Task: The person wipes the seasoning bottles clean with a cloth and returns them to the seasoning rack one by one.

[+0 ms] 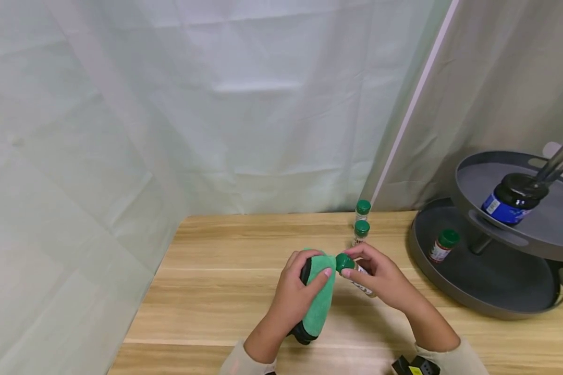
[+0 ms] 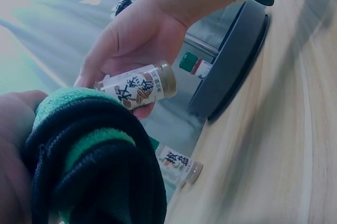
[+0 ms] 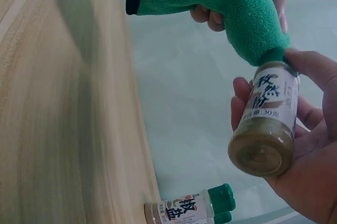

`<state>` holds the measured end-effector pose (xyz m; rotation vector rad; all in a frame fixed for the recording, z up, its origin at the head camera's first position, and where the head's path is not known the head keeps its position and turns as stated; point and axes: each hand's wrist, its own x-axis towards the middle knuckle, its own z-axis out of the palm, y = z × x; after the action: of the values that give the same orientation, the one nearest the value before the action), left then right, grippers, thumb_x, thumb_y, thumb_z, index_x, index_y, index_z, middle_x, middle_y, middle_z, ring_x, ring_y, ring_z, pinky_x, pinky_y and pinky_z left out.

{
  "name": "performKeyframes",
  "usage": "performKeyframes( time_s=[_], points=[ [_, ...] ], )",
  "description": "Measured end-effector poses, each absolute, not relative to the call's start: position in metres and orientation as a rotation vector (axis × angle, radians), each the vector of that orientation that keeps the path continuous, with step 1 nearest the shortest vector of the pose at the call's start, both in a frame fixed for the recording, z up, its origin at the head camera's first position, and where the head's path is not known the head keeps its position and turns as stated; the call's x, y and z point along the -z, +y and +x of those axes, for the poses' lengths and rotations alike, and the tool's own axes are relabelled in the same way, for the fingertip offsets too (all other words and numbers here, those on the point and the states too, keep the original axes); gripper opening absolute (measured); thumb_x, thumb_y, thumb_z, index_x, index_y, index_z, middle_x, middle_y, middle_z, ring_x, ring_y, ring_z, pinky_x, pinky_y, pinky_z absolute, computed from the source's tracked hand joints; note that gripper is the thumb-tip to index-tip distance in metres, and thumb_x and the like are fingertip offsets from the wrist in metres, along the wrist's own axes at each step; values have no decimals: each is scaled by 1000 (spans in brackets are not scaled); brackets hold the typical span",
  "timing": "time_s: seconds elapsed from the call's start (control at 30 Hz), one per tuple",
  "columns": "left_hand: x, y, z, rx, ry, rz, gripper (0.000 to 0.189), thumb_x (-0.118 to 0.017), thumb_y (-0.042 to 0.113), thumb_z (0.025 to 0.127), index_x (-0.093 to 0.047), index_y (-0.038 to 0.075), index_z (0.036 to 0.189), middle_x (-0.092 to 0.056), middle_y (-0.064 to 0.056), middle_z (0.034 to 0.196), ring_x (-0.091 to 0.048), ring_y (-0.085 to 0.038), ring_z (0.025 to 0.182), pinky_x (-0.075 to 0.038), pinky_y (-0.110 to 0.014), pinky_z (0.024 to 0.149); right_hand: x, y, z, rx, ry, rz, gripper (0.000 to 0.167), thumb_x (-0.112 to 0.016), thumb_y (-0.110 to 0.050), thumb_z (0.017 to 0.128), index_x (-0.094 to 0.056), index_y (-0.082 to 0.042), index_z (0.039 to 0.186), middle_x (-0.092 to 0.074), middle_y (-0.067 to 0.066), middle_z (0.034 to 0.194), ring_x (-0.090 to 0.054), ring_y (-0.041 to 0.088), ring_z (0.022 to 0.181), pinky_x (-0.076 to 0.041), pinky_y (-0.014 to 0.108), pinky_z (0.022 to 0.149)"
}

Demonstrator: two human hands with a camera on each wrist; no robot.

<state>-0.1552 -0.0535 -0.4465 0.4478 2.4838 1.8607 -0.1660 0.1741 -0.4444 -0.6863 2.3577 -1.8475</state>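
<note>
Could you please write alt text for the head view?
A left hand holds a green cloth against the cap of a jar in the right hand, over a wooden table. A grey two-tier tray stands at right.

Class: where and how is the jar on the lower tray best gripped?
Probably by its green cap, from above, on the left in the head view: the jar stands cap up near the left rim of the lower tray, the upper tray to its right.

Pale, creased sheeting (image 1: 272, 114) hangs behind a wood-grain table (image 1: 206, 291).
</note>
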Motion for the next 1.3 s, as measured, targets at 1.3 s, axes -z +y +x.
performKeyframes(
  time_s=[1.3],
  points=[
    [449, -61, -163, -1826, 2542, 456, 36, -67, 45, 96, -62, 27, 126, -58, 4, 125, -57, -16, 106, -50, -34, 89, 436, 157, -149, 1417, 2855, -956, 40, -83, -21, 85, -65, -26, 121, -69, -12, 115, -65, 2, 98, -56, 25, 82]
  ],
)
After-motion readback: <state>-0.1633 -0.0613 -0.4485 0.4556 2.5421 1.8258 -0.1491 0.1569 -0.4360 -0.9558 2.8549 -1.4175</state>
